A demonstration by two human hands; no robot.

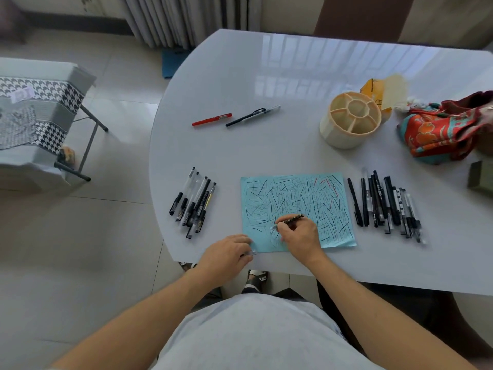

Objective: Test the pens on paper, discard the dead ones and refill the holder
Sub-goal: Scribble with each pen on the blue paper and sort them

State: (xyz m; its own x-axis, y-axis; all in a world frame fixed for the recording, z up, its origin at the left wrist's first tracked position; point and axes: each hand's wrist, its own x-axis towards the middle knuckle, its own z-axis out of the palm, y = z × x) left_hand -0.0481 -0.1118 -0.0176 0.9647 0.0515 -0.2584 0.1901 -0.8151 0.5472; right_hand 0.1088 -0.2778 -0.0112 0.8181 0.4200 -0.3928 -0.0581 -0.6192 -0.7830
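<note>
We use the blue paper (297,212) as our landmark on the tabletop (266,145). Over its near edge our right hand (300,233) pinches a pen (290,218), fingers curled round the barrel near the tip. Our left hand (226,253), at the paper's near left corner, holds what looks like a clear cap (250,252). The pen is light, stiff and smooth, so we judge a low grip steadies it best.

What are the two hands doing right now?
Left hand: holds a clear pen cap.
Right hand: grips a pen on the blue paper.
</note>
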